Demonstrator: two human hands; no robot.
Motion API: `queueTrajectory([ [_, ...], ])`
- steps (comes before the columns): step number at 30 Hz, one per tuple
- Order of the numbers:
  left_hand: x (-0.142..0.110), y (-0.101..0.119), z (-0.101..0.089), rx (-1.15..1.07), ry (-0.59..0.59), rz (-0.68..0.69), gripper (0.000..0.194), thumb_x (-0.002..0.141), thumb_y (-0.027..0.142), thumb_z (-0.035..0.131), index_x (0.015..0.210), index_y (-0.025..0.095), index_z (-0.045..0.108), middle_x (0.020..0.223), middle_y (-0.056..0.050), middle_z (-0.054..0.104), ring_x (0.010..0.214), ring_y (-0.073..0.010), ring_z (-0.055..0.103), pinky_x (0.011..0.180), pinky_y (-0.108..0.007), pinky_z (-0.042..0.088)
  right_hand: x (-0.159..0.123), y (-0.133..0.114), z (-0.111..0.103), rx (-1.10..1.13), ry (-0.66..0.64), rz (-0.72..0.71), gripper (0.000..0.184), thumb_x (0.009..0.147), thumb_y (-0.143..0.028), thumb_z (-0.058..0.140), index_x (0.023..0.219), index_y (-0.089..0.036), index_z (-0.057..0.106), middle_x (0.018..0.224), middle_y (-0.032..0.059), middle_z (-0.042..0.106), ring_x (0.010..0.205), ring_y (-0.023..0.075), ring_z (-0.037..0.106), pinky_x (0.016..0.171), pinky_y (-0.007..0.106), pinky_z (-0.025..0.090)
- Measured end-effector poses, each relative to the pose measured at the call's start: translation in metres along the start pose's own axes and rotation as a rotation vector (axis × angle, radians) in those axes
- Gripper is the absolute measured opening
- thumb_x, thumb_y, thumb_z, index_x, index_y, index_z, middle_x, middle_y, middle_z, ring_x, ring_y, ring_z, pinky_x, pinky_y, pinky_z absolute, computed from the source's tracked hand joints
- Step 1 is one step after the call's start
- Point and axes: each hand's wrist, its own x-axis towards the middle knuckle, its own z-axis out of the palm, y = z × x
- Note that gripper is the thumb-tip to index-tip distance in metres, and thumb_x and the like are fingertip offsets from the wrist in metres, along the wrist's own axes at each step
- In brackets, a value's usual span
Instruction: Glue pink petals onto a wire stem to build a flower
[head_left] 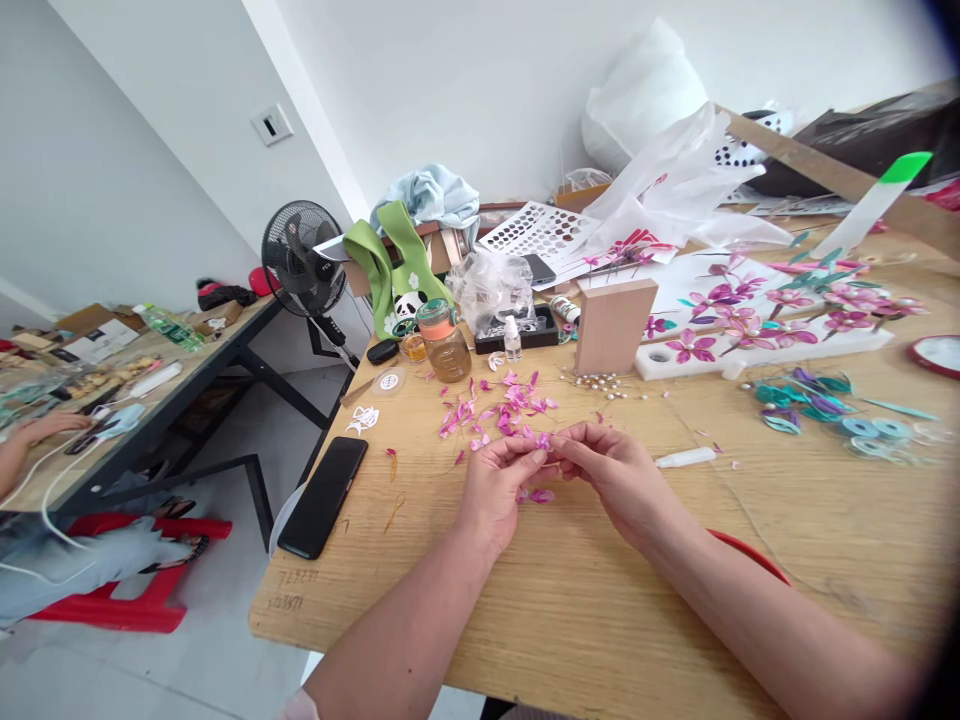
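Note:
My left hand (pixel 499 480) and my right hand (pixel 611 468) meet fingertip to fingertip low over the wooden table (pixel 555 620). Between the left thumb and forefinger is a small purple-pink petal (pixel 542 440). The right fingertips are pinched right beside it; whether they grip the same petal or something thin is hidden. Loose pink petals (pixel 517 393) lie scattered just beyond the hands, and a few more petals (pixel 541 496) rest beneath them. To the right of my right hand lies a white tube (pixel 686 457).
Pink flowers (pixel 739 322) stand in a white foam strip (pixel 757 357), by an upright wooden block (pixel 615 325). Teal and purple pieces (pixel 806 398) lie at right. A glass jar (pixel 448 350) and black phone (pixel 322 497) sit left. A co-worker's hand (pixel 52 428) rests at another table.

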Motion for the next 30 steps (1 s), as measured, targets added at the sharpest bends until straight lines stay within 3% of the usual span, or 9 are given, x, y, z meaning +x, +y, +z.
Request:
queueTrajectory([
  [18,0.0013,-0.001,-0.0017,0.005,-0.004,0.006,0.029,0.052,0.024,0.084,0.073,0.014,0.067,0.076,-0.004,0.07,0.065,-0.0159,0.067,0.065,-0.029,0.053,-0.0003,0.0009,-0.0009,-0.081,0.022,-0.027,0.034,0.058,-0.047,0.078,0.062,-0.017,0.061,0.06,0.0027,0.06,0.056,0.0137,0.05,0.054,0.027,0.04],
  [30,0.0,0.0021,-0.0007,0.002,0.004,-0.008,0.031,0.051,0.025,0.085,0.074,0.013,0.067,0.08,-0.007,0.072,0.072,-0.0176,0.068,0.064,-0.028,0.054,-0.0007,-0.0007,-0.0018,-0.057,0.016,-0.018,0.027,0.063,-0.042,0.073,0.064,-0.017,0.062,0.06,0.0007,0.056,0.056,0.0126,0.047,0.054,0.026,0.037],
])
